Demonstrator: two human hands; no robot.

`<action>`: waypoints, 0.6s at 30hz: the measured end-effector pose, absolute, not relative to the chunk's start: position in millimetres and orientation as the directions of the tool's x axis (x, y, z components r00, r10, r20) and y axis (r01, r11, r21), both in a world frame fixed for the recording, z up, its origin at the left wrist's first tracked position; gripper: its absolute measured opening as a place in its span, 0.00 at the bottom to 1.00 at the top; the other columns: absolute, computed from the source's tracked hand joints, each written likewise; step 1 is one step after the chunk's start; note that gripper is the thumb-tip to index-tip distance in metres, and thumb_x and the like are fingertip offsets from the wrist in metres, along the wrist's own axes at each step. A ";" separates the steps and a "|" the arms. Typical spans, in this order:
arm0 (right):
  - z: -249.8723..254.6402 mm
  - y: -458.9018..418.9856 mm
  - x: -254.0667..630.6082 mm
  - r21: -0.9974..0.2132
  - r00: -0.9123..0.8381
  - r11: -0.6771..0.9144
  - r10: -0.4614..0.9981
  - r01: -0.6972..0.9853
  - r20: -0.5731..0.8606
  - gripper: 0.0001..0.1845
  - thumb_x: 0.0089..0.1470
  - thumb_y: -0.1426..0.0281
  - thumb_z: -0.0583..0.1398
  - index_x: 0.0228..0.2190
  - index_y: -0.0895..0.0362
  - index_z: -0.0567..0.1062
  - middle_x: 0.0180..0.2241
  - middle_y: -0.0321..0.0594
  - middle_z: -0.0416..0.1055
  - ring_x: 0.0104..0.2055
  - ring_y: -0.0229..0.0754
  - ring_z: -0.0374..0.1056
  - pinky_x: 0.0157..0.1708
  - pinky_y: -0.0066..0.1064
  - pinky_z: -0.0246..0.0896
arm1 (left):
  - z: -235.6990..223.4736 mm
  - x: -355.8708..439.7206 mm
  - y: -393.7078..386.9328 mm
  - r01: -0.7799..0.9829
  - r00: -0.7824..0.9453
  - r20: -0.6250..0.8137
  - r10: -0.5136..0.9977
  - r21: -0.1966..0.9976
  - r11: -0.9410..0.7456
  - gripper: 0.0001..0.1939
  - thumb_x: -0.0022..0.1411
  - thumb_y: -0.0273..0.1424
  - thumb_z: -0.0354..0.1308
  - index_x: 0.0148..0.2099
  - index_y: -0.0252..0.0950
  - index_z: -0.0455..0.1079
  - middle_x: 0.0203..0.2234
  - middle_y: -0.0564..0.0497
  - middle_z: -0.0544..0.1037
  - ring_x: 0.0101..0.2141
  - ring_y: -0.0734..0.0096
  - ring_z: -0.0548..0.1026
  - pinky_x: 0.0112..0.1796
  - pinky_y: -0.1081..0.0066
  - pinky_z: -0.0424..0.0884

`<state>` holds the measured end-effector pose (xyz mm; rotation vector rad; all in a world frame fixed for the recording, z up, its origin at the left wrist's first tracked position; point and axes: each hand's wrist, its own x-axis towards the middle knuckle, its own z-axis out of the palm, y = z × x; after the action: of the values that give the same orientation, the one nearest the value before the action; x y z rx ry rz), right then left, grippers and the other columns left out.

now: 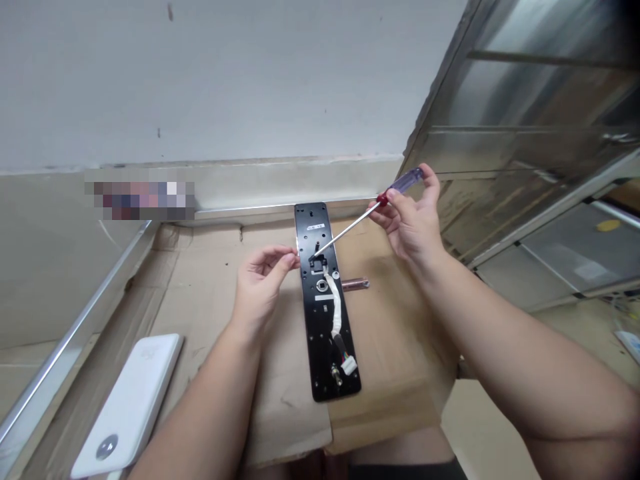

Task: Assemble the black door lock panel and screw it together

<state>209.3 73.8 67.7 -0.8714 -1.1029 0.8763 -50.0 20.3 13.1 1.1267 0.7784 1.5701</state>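
Observation:
A long black lock plate point(320, 340) lies on cardboard, its back side with several holes and screw posts facing up. My left hand point(260, 287) pinches the plate's left edge between thumb and fingers. In my right hand point(413, 223) is a screwdriver point(350, 227) with a clear purple handle and a red collar. Its shaft slants down leftward, and the tip meets a small black part in the plate's upper half. A white-sleeved cable point(337, 307) runs down the plate to a white connector point(349, 365). From under the right edge a copper-coloured lever point(356, 285) sticks out.
Flattened cardboard point(210, 280) covers the work surface. A white power bank point(133, 400) rests at the lower left. Behind is a pale wall point(225, 80) with a ledge; metal-faced panels point(500, 100) stand at the right. A pixelated patch hides something at the left.

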 end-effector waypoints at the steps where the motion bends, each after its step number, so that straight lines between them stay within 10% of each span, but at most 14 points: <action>1: 67.6 72.6 207.0 -0.899 0.223 0.409 0.902 -0.160 0.370 0.41 0.51 0.58 0.67 0.56 0.31 0.49 0.41 0.29 0.73 0.38 0.39 0.76 0.38 0.37 0.78 | 12.9 -49.8 20.0 -0.356 -0.053 0.279 0.959 0.892 -0.279 0.07 0.56 0.29 0.71 0.39 0.38 0.80 0.35 0.50 0.82 0.35 0.72 0.81 0.42 0.70 0.79; 18: 62.0 73.1 200.3 -0.868 0.245 0.484 0.860 -0.110 0.449 0.42 0.52 0.54 0.67 0.58 0.29 0.47 0.45 0.32 0.73 0.39 0.42 0.77 0.38 0.39 0.79 | 9.1 -46.0 21.7 -0.440 0.040 0.106 0.994 0.895 -0.078 0.10 0.56 0.30 0.72 0.41 0.36 0.78 0.36 0.50 0.83 0.39 0.70 0.83 0.44 0.72 0.81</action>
<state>200.3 73.1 62.0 -0.8248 -1.1301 0.7759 -46.0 21.7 9.1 0.9614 0.7793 1.4118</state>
